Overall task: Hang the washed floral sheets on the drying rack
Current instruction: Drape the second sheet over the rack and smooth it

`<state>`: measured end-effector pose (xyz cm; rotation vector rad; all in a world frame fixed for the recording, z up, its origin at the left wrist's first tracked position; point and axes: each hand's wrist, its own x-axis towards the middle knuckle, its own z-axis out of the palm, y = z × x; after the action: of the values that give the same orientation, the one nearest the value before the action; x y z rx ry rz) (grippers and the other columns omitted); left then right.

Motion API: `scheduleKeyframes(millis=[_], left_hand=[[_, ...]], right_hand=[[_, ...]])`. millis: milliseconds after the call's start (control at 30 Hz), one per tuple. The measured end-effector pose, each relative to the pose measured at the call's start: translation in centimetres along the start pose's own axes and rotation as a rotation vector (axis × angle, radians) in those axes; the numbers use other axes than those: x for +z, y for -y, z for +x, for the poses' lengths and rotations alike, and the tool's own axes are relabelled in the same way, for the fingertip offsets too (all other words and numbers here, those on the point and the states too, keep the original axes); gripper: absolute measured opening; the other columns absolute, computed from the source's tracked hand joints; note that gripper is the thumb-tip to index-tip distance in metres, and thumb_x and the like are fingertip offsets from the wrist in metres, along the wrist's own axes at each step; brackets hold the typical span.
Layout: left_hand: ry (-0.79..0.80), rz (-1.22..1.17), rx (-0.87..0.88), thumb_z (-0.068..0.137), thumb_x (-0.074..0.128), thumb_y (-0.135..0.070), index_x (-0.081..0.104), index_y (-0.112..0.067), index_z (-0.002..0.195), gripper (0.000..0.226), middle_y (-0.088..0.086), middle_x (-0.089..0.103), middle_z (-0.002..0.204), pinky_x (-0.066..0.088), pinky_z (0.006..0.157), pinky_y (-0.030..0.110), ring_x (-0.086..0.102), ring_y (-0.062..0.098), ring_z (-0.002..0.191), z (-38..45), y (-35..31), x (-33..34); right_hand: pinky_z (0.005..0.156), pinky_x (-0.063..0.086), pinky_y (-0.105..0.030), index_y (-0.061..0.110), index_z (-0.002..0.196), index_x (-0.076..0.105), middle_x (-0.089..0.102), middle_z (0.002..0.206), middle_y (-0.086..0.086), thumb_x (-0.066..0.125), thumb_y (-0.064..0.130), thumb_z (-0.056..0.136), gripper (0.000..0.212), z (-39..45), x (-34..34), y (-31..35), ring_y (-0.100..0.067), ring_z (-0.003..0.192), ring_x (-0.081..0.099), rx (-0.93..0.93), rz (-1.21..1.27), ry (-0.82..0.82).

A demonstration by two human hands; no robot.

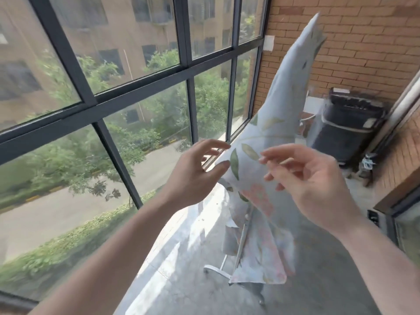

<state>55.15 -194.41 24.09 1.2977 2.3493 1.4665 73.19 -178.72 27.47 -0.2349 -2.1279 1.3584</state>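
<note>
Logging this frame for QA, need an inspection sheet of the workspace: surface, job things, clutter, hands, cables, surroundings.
Surface: grey concrete floor, sunlit patches.
Job's things: floral sheet hanging from above, draped down over white drying rack; only the rack's lower legs show.
Clutter: black bin by the brick wall; small items on the floor beside it, too blurred to name.
Hands: left hand open at the sheet's edge; right hand with fingers loosely curled in front of the sheet, grip unclear.
Cables: nothing seen.
Surroundings: dark-framed window, brick wall, trees and buildings outside.
</note>
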Motion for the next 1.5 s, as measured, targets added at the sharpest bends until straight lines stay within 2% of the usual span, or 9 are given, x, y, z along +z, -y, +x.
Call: scheduleKeyframes(millis=[333, 467, 567, 833, 1033, 1133, 1233, 1367, 1500], left_hand=[[0.081, 0.089, -0.157, 0.093, 0.069, -0.052, 0.059, -0.031, 0.135, 0.049, -0.018, 0.066, 0.122, 0.055, 0.094, 0.033, 0.063, 0.005, 0.109, -0.2, -3.2, 3.3], [-0.07, 0.139, -0.23, 0.086, 0.074, -0.055, 0.056, -0.03, 0.135, 0.058, -0.011, 0.057, 0.131, 0.049, 0.104, 0.037, 0.056, 0.012, 0.119, 0.5, -2.5, 5.2], [-0.153, 0.072, -0.356, 0.082, 0.078, -0.054, 0.047, -0.027, 0.14, 0.071, -0.008, 0.049, 0.133, 0.046, 0.107, 0.036, 0.051, 0.015, 0.123, 0.5, -0.8, 5.8], [0.132, -0.474, -0.656, 0.063, 0.072, -0.073, 0.07, -0.013, 0.118, 0.081, 0.0, 0.075, 0.11, 0.052, 0.09, 0.037, 0.069, 0.018, 0.097, -0.7, 1.5, 6.6], [-0.135, -0.772, -0.53, 0.09, 0.078, -0.019, 0.072, 0.0, 0.107, 0.027, 0.013, 0.07, 0.095, 0.058, 0.076, 0.034, 0.067, 0.02, 0.079, 0.6, 0.7, 6.6], [-0.33, -0.852, -0.511, 0.099, 0.067, -0.016, 0.069, 0.001, 0.118, 0.026, 0.013, 0.071, 0.098, 0.058, 0.065, 0.03, 0.068, 0.019, 0.078, 1.4, 1.2, 4.7], [-0.448, -0.893, -0.488, 0.102, 0.064, -0.023, 0.071, -0.009, 0.119, 0.023, 0.012, 0.074, 0.109, 0.059, 0.079, 0.04, 0.069, 0.027, 0.095, 1.8, 1.7, 3.4], [-0.085, -1.205, -0.615, 0.098, 0.052, -0.034, 0.066, -0.008, 0.135, 0.047, 0.017, 0.07, 0.126, 0.048, 0.103, 0.045, 0.065, 0.034, 0.11, 0.8, 1.6, 3.8], [0.325, -1.162, -0.59, 0.079, 0.063, -0.031, 0.068, 0.001, 0.111, 0.046, 0.016, 0.066, 0.096, 0.046, 0.082, 0.039, 0.062, 0.031, 0.084, -0.7, 3.0, 4.4]], right_hand=[[0.086, 0.052, -0.011, 0.03, 0.139, 0.058, 0.047, 0.141, 0.008, 0.067, 0.011, 0.095, 0.049, 6.3, -4.4, -2.2, 0.005, 0.115, 0.054, -0.275, -0.413, -0.133], [0.112, 0.043, -0.032, 0.031, 0.145, 0.054, 0.041, 0.15, 0.006, 0.07, 0.022, 0.096, 0.052, 8.7, -5.0, -2.7, -0.01, 0.137, 0.042, -0.317, -0.511, -0.113], [0.117, 0.03, -0.031, 0.03, 0.15, 0.048, 0.034, 0.158, 0.007, 0.069, 0.03, 0.096, 0.058, 10.0, -4.8, -2.5, -0.019, 0.144, 0.031, -0.311, -0.555, -0.094], [0.118, 0.021, -0.04, 0.03, 0.142, 0.051, 0.028, 0.165, 0.007, 0.066, 0.038, 0.096, 0.049, 14.0, -4.5, -1.7, -0.026, 0.152, 0.024, -0.35, -0.671, -0.036], [0.108, 0.023, -0.031, 0.025, 0.132, 0.054, 0.036, 0.156, 0.004, 0.068, 0.037, 0.095, 0.041, 14.6, -3.5, -2.6, -0.031, 0.142, 0.037, -0.385, -0.621, -0.116], [0.109, 0.025, -0.03, 0.024, 0.131, 0.056, 0.038, 0.153, 0.003, 0.068, 0.039, 0.095, 0.04, 14.6, -3.6, -2.6, -0.031, 0.139, 0.039, -0.404, -0.61, -0.125], [0.11, 0.026, -0.03, 0.023, 0.13, 0.057, 0.039, 0.152, 0.001, 0.065, 0.042, 0.097, 0.039, 14.5, -3.5, -2.6, -0.031, 0.137, 0.04, -0.426, -0.602, -0.133], [0.11, 0.021, -0.024, 0.021, 0.131, 0.056, 0.038, 0.153, -0.001, 0.066, 0.039, 0.096, 0.04, 14.5, -3.4, -2.8, -0.031, 0.139, 0.039, -0.421, -0.604, -0.134], [0.105, 0.012, -0.005, 0.022, 0.131, 0.055, 0.036, 0.155, 0.0, 0.062, 0.045, 0.092, 0.046, 14.5, -3.3, -3.0, -0.032, 0.139, 0.038, -0.407, -0.587, -0.11]])
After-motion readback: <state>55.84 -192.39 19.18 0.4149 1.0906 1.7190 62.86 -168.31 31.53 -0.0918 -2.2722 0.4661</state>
